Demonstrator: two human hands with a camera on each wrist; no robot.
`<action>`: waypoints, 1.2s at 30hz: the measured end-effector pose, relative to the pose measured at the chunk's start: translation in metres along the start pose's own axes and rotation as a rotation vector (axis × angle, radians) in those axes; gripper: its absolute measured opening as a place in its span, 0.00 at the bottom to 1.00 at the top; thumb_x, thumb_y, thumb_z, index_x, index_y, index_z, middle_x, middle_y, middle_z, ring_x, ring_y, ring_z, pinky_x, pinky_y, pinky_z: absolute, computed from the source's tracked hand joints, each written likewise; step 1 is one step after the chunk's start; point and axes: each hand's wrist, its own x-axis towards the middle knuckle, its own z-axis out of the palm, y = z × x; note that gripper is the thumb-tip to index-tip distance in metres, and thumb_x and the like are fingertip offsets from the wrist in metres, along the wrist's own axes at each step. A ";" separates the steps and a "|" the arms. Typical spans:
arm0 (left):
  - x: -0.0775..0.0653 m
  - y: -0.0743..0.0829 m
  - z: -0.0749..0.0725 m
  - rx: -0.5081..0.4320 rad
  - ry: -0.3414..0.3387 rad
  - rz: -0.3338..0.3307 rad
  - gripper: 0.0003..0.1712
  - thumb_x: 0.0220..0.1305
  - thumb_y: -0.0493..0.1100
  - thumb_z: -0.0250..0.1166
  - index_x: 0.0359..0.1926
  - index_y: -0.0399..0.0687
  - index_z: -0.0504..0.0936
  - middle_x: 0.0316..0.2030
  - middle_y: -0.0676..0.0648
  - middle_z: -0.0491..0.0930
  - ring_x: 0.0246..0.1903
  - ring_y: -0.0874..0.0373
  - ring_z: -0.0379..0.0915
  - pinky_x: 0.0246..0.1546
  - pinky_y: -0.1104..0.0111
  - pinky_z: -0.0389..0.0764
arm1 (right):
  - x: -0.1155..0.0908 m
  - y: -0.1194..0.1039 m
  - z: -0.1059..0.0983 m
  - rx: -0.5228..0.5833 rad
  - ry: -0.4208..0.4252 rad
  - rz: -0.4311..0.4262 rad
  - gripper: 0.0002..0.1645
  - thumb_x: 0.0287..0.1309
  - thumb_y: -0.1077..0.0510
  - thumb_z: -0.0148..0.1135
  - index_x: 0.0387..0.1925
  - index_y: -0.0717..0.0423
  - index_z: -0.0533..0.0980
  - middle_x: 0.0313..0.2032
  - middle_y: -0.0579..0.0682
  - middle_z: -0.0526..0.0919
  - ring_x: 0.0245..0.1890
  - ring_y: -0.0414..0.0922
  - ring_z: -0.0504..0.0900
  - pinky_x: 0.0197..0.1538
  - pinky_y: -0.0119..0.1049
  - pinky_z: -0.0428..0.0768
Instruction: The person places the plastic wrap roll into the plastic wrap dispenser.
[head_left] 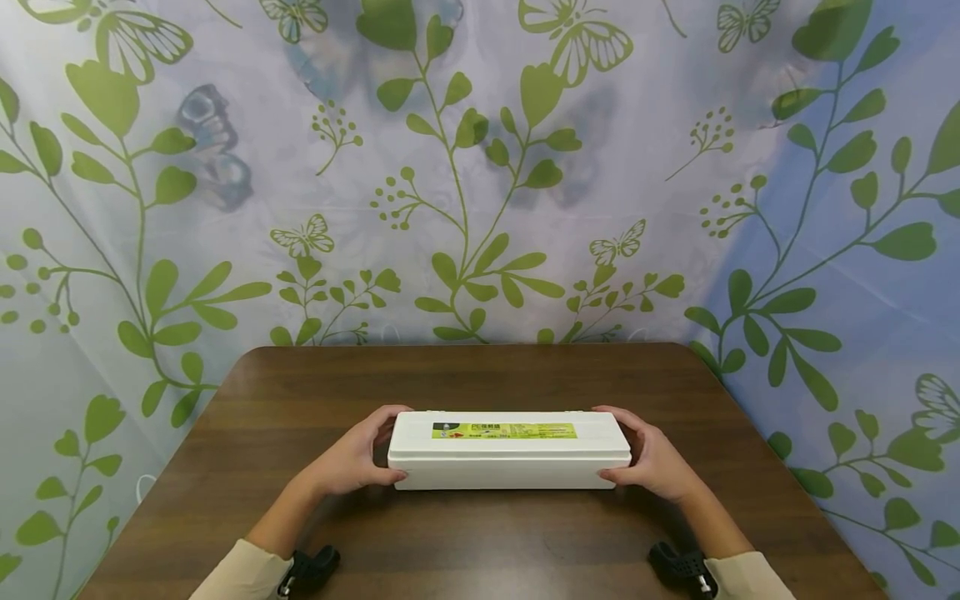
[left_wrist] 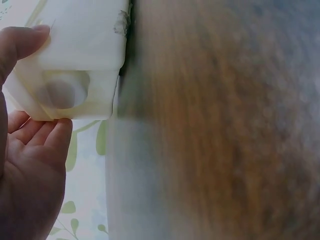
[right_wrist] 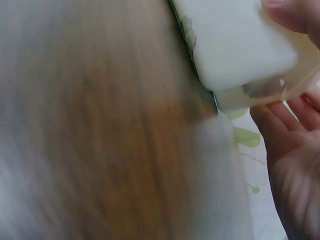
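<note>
A long white cling film box [head_left: 510,475] with a yellow-green label [head_left: 504,431] lies crosswise on the brown table, its lid down. My left hand [head_left: 366,450] grips its left end, thumb on the front face and fingers round the back. At the right end my right hand [head_left: 651,454] holds it the same way. In the left wrist view the box's end [left_wrist: 102,95] shows a round recess, with the thumb on one side and the fingertips on the other. A similar recess in the other end [right_wrist: 232,97] appears in the right wrist view.
The wooden table [head_left: 480,375] has rounded far corners. Behind it hangs a pale curtain [head_left: 495,208] printed with green leaves and butterflies. Black straps [head_left: 307,571] sit at both wrists, beside light sleeves [head_left: 243,575].
</note>
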 end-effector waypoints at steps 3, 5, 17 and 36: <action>0.001 0.000 0.000 0.009 -0.005 -0.003 0.49 0.53 0.42 0.81 0.71 0.49 0.63 0.65 0.46 0.70 0.64 0.55 0.71 0.63 0.79 0.70 | 0.000 0.000 -0.002 0.006 -0.025 0.012 0.54 0.47 0.72 0.77 0.74 0.63 0.60 0.61 0.58 0.74 0.50 0.44 0.82 0.42 0.44 0.87; 0.001 0.000 0.000 0.018 -0.006 -0.006 0.49 0.53 0.42 0.81 0.71 0.49 0.62 0.65 0.46 0.70 0.64 0.54 0.71 0.63 0.79 0.70 | 0.000 0.000 -0.004 0.007 -0.036 0.012 0.54 0.47 0.72 0.77 0.74 0.61 0.61 0.61 0.58 0.75 0.50 0.45 0.82 0.41 0.44 0.87; 0.002 -0.003 0.003 0.078 0.022 0.009 0.50 0.51 0.41 0.81 0.71 0.51 0.63 0.64 0.48 0.72 0.63 0.54 0.72 0.65 0.78 0.69 | -0.002 0.001 -0.008 -0.038 -0.023 0.004 0.54 0.46 0.69 0.78 0.73 0.65 0.61 0.61 0.54 0.77 0.51 0.44 0.83 0.45 0.42 0.87; 0.001 -0.005 0.003 0.060 0.022 0.034 0.50 0.50 0.39 0.81 0.70 0.49 0.63 0.63 0.46 0.72 0.61 0.59 0.73 0.62 0.78 0.72 | 0.000 -0.002 -0.014 -0.064 -0.049 0.043 0.56 0.47 0.69 0.78 0.76 0.66 0.59 0.65 0.59 0.75 0.54 0.39 0.82 0.47 0.38 0.86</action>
